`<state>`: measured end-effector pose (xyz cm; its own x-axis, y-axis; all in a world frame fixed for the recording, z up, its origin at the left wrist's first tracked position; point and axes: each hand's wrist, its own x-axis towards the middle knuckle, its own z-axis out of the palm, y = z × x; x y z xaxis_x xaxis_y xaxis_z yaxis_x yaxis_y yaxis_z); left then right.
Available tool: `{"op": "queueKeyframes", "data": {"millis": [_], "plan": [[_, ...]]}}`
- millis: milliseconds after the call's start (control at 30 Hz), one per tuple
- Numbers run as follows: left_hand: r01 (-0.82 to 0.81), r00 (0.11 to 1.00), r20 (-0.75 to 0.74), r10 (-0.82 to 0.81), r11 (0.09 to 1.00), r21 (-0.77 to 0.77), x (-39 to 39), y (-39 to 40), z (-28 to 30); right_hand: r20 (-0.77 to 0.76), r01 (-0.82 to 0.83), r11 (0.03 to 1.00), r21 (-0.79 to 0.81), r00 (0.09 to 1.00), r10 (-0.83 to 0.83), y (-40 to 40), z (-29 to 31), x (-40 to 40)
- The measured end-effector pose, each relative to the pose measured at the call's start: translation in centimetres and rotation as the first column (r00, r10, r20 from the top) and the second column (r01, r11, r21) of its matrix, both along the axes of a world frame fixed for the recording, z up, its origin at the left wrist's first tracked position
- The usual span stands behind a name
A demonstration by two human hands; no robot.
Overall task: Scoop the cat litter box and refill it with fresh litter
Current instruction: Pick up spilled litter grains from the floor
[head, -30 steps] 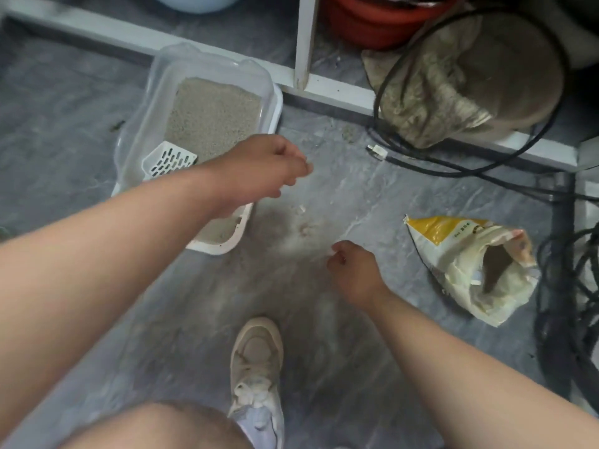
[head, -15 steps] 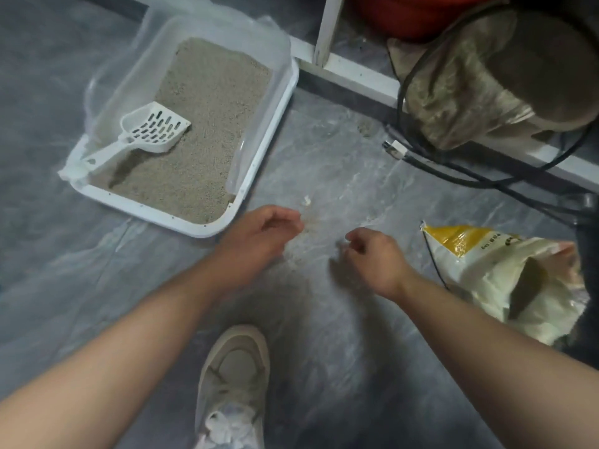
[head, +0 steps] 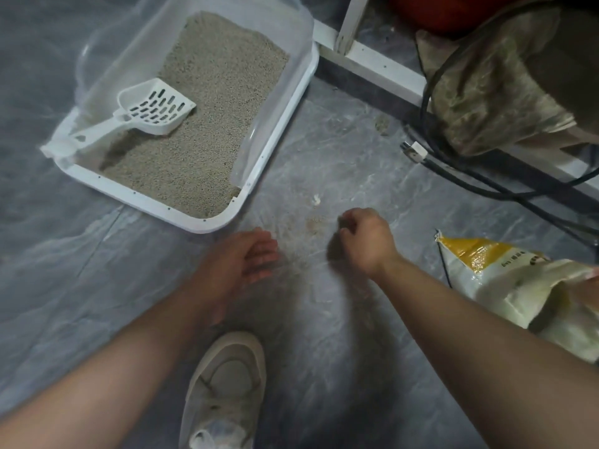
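Grey marbled floor (head: 340, 150), seen from a head-worn camera looking down. White litter box (head: 275, 163) with a clear raised shield at upper left, filled with pale beige litter (head: 207, 102). White slotted scoop (head: 152, 108) resting on the litter, handle lying toward the near left corner of the box. Left hand (head: 240, 264) low over the floor just beside the near right corner of the box, palm turned up and slightly cupped, fingers loosely open, holding nothing visible. Right hand (head: 366, 241) near it, apart, fingers curled inward with tips pinched together; contents, if any, too small to tell. Small patch of spilled litter grains (head: 314, 225) on the floor between and just beyond the two hands, with a small white scrap (head: 316, 199) a little farther off. Yellow-and-white litter bag (head: 505, 286) lying on its side at right, mouth open. White shoe (head: 227, 390) at bottom centre. Black cables (head: 460, 170) and a white plug (head: 415, 152) at upper right, beside a white frame (head: 372, 59).
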<state>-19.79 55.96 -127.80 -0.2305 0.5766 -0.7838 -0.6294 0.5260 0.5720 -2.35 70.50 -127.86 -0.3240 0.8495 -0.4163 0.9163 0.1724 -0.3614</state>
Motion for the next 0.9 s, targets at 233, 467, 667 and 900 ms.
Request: {"op": "queueKeyframes", "data": {"millis": [233, 467, 667, 900], "plan": [[-0.067, 0.964, 0.255, 0.073, 0.997, -0.034, -0.5, -0.5, -0.5, 0.112, -0.246, 0.969, 0.018, 0.964, 0.243, 0.2, -0.5, -2.8], [-0.067, 0.962, 0.262, 0.077, 0.997, -0.048, -0.5, -1.0, -0.8, 0.131, -0.440, 0.898, -0.010, 0.890, 0.437, -2.1, -1.4, -1.1], [-0.074, 0.967, 0.241, 0.084, 0.996, -0.053, -0.2, -1.1, -0.7, 0.169, -0.650, 0.754, 0.092, 0.756, 0.632, -2.7, -1.6, -1.7], [-0.065, 0.971, 0.225, 0.079, 0.996, -0.069, 0.0, -0.7, -0.8, 0.352, -0.776, 0.630, -0.001, 0.590, 0.727, -4.3, -2.3, -1.7]]}}
